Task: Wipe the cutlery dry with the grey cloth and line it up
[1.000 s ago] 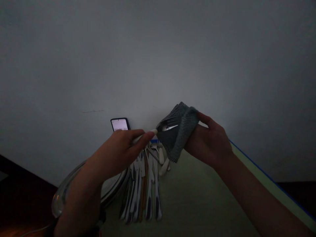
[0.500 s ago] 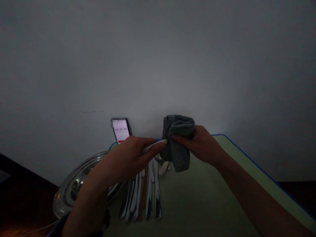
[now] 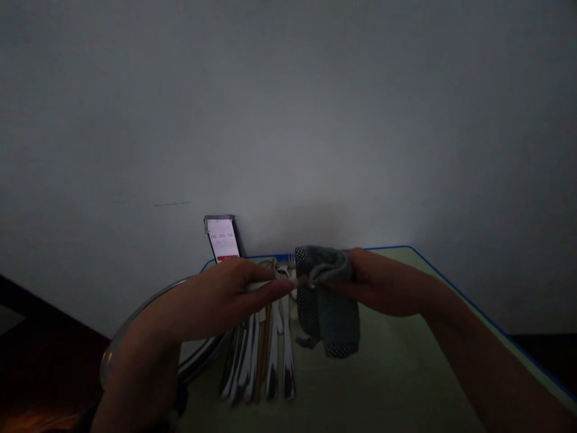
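My left hand [image 3: 238, 293] pinches a slim white utensil [image 3: 260, 286] between thumb and fingers, and its tip points right. Most of it is hidden, so its exact kind does not show. A folded grey cloth [image 3: 339, 322] with black-and-white checked edges hangs from my right hand [image 3: 383, 281], which is closed on it. The utensil's far end meets the cloth's folds in front of me. Below and between my hands lie several knives [image 3: 288, 361] with shiny handles, side by side, and brown chopsticks [image 3: 262, 355].
A phone [image 3: 224, 240] showing a timer leans on the grey wall [image 3: 315, 120]. Partly behind my left forearm is a round metal basin [image 3: 151, 307]. Beyond the knives lie a fork [image 3: 291, 259] and spoons. The green table [image 3: 396, 373] has a blue edge.
Both hands and the cloth have moved lower. The cloth hangs further down over the table, and the utensil's end is now at its folds. A fork behind has come into view.
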Demonstrator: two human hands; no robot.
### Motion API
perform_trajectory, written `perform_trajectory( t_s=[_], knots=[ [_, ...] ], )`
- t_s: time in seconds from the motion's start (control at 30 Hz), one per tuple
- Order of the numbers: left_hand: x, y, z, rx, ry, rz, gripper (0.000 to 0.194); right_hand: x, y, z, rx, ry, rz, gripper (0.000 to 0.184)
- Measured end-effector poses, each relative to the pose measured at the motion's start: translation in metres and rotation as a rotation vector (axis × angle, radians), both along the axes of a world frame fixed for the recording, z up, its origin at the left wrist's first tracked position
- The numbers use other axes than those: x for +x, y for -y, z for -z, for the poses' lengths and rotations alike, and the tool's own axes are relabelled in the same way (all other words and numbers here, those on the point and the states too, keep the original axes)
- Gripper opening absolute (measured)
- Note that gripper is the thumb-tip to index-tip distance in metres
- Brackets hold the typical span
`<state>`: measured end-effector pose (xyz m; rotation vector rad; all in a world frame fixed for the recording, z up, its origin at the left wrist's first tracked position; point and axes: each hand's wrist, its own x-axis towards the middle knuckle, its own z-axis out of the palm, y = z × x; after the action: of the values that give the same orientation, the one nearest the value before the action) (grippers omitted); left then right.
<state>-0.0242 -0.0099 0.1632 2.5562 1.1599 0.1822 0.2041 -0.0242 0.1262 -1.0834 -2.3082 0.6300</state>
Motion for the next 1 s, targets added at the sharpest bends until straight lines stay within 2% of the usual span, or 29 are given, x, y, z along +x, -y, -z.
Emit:
perform_trajectory(
  t_s=[0.1, 0.17, 0.3, 0.47, 0.6, 0.77, 0.9, 1.0],
  knots=[
    [0.001, 0.003, -0.003, -0.014, -0.032, -0.006, 0.043, 0.001, 0.000, 0.000, -0.068, -0.094, -0.070, 0.017],
    [0.005, 0.005, -0.003, -0.016, -0.028, 0.013, 0.044, 0.000, 0.000, 0.001, -0.068, -0.196, -0.062, 0.017],
    [0.014, 0.006, 0.000, 0.020, 0.003, 0.021, 0.043, -0.003, -0.001, 0.004, 0.015, -0.310, 0.071, 0.015],
    [0.016, 0.000, 0.005, 0.154, -0.022, -0.019, 0.048, -0.009, -0.005, 0.010, 0.145, -0.371, 0.238, 0.015],
    [0.012, -0.005, 0.006, 0.207, -0.038, -0.010, 0.047, -0.011, -0.007, 0.011, 0.268, -0.271, 0.321, 0.015],
    [0.009, -0.006, 0.004, 0.207, -0.041, 0.019, 0.045, -0.008, -0.005, 0.009, 0.374, -0.134, 0.324, 0.013],
    [0.001, -0.008, 0.002, 0.208, -0.051, -0.030, 0.044, 0.004, -0.012, 0.011, 0.386, -0.042, 0.414, 0.015],
    [-0.010, -0.011, 0.000, 0.134, -0.010, -0.087, 0.042, 0.019, -0.021, 0.014, 0.318, 0.010, 0.526, 0.019]
  ],
)
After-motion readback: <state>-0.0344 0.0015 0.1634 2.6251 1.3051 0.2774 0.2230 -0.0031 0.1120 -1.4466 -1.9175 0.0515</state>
